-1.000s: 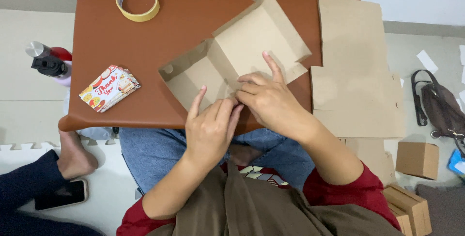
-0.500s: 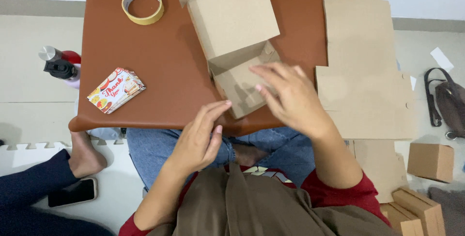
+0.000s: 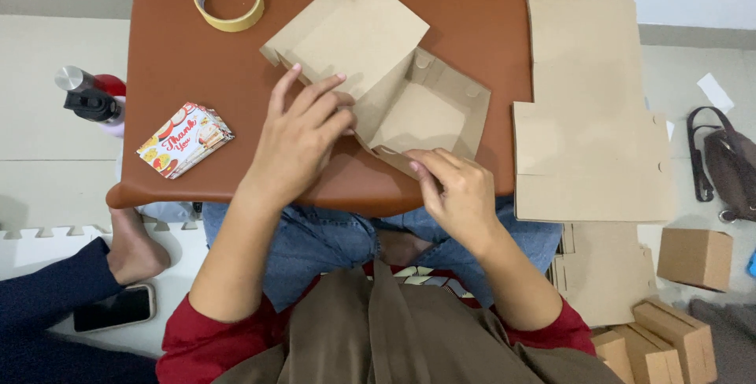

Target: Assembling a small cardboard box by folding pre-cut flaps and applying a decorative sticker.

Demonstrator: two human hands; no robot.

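a brown table (image 3: 181, 45) stands on a pale floor, its near edge over the person's knees. nearest, the right hand (image 3: 457, 191) sits at that near edge, fingers curled down and pinching the low front wall of a half-folded cardboard box (image 3: 421, 112); its fingertips are hidden behind the knuckles. the left hand (image 3: 303, 136) lies spread, fingers loosely open, pressing on the box's left side where the big lid flap joins; what is under the palm cannot be seen. the box rests mid-table, lid flap open toward the far left. a stack of printed cards (image 3: 185, 140) lies near the left edge with bare tabletop between it and the hand. further off, a roll of tape (image 3: 228, 0) sits near the far left corner. flat cardboard sheets (image 3: 591, 124) overhang the table's right edge. small closed boxes (image 3: 693, 258) on the floor are cut off at the bottom right.

half a second ago the box stood further back with its lid raised; now it lies turned and flatter, and both hands have come onto it.
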